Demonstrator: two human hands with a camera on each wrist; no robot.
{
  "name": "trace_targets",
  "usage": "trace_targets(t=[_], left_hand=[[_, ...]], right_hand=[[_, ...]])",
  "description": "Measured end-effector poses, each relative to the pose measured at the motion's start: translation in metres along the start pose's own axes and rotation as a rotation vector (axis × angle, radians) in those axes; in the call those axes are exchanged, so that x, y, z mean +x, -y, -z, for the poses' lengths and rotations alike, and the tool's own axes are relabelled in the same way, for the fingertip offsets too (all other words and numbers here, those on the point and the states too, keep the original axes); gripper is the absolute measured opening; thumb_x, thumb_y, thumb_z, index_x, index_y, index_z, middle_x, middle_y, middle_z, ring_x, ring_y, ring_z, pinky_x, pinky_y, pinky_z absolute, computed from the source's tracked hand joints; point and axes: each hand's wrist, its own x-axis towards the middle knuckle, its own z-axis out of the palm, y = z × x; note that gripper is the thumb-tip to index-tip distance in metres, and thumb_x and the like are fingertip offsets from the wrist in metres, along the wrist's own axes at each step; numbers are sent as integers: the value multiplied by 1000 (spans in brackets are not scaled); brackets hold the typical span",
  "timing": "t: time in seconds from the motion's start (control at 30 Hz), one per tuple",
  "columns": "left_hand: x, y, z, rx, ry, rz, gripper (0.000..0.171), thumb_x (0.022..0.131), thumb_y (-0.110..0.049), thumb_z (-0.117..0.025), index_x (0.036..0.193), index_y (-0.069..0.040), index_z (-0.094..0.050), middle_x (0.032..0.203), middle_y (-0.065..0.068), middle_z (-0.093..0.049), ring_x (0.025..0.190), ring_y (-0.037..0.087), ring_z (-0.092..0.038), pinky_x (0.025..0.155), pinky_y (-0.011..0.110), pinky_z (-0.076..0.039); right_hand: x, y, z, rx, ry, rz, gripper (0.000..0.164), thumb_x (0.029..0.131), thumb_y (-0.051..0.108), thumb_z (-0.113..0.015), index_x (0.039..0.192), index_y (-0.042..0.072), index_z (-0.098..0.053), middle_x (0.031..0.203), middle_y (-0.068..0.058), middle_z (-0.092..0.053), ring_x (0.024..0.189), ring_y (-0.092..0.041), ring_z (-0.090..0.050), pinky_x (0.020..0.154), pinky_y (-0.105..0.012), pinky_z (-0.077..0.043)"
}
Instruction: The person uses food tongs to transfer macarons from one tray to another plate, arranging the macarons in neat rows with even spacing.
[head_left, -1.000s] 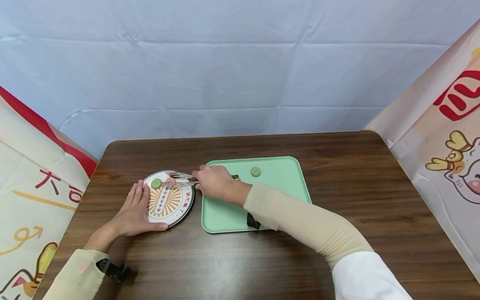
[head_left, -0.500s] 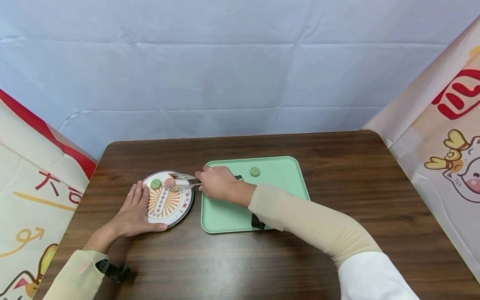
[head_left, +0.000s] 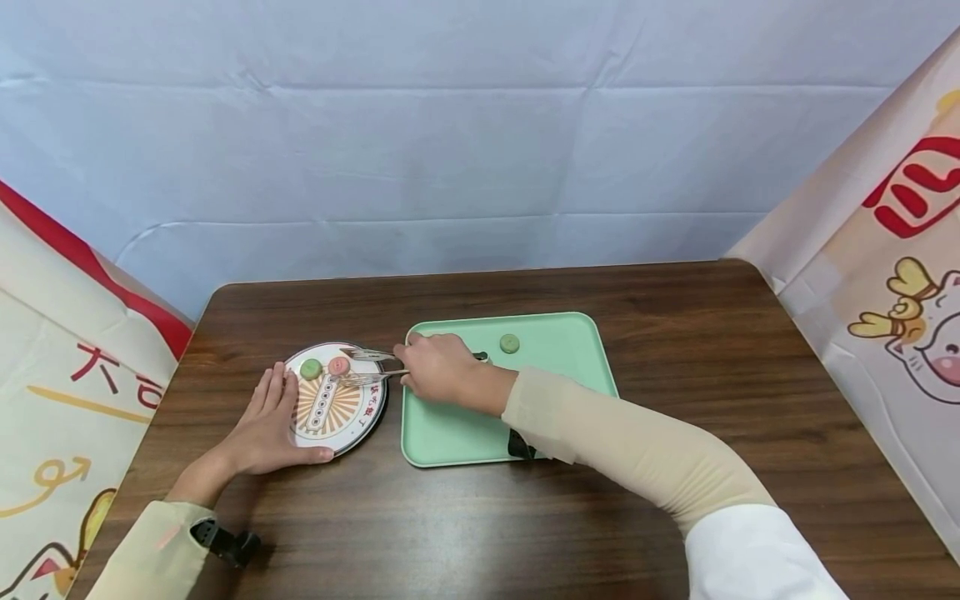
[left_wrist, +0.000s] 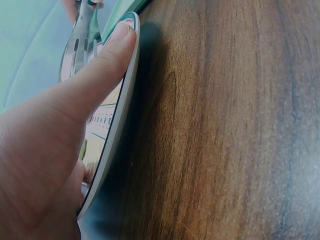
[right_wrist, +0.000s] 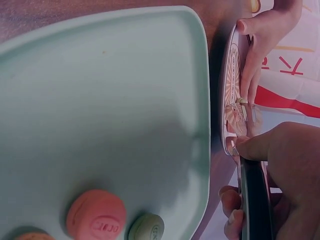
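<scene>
Metal tongs (head_left: 366, 379) reach over the plate (head_left: 341, 437), ends apart next to the pink disc (head_left: 339, 366), tough to say if touching. Right hand (head_left: 442, 367) has fingers curled round them; left hand (head_left: 262, 425) rests straight-ish fingers on the plate. Green tray (head_left: 450, 442) sits just beside.

Left drape (head_left: 75, 437): red character 大, followed by a second, uncertain one. Right drape (head_left: 873, 275): large red character, cut off and unreadable. Plate (head_left: 348, 427): small red Chinese characters, the last apparently 了. Pink disc (right_wrist: 97, 215) and green disc (right_wrist: 148, 228): raised lettering, illegible.
</scene>
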Motion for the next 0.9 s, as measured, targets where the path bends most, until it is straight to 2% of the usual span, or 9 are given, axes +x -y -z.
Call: trace_targets(t=[0.9], left_hand=[[-1, -1, -1, 0, -13, -5, 141, 70, -64, -82, 154, 19, -4, 162, 36, 12, 151, 51, 12, 117, 68, -9]], right_hand=[[-12, -1, 5, -32, -17, 11, 45, 101, 40, -61, 139, 16, -62, 118, -6, -66, 82, -20, -69, 64, -37, -58]])
